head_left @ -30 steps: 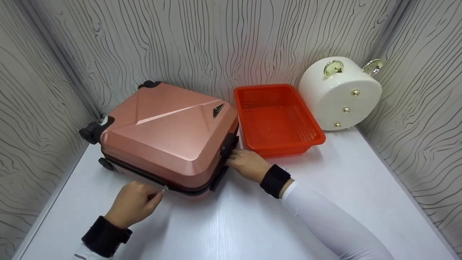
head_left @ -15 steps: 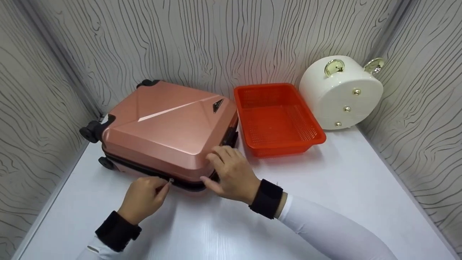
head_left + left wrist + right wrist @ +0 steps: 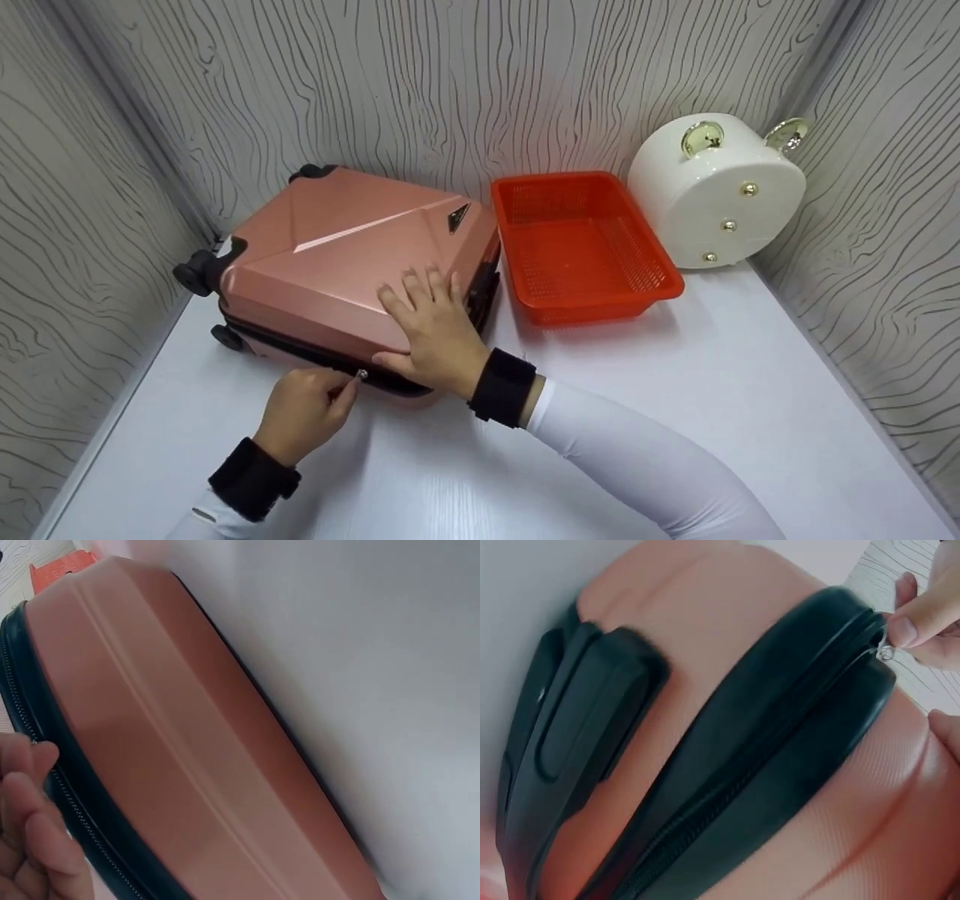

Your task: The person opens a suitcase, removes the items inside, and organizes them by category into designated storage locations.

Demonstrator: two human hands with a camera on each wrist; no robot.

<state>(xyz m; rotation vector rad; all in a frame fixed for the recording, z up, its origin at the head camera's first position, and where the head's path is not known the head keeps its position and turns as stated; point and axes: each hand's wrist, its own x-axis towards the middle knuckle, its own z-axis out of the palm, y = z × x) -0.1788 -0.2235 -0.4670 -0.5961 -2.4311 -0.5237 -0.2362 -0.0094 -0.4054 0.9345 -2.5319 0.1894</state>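
A pink hard-shell suitcase (image 3: 337,262) lies flat on the white table, with black trim and a zipper (image 3: 82,817) running round its side. In the head view my left hand (image 3: 304,412) pinches the small metal zipper pull (image 3: 363,373) at the near edge. The right wrist view shows that pull close up, between thumb and finger, with a dark gap between the black bands (image 3: 705,802) of the trim. My right hand (image 3: 439,337) rests with spread fingers on the lid's near right corner. Nearby on the suitcase's side is a black handle (image 3: 592,712).
A red plastic basket (image 3: 577,251) stands just right of the suitcase. Beyond it, a round white case (image 3: 720,195) with gold knobs leans near the back right corner. Patterned walls (image 3: 420,82) enclose the table (image 3: 675,390) at the back and sides.
My left hand has moved right along the near edge with the zipper pull. My right hand has left the handle side and come up and left onto the lid's corner.
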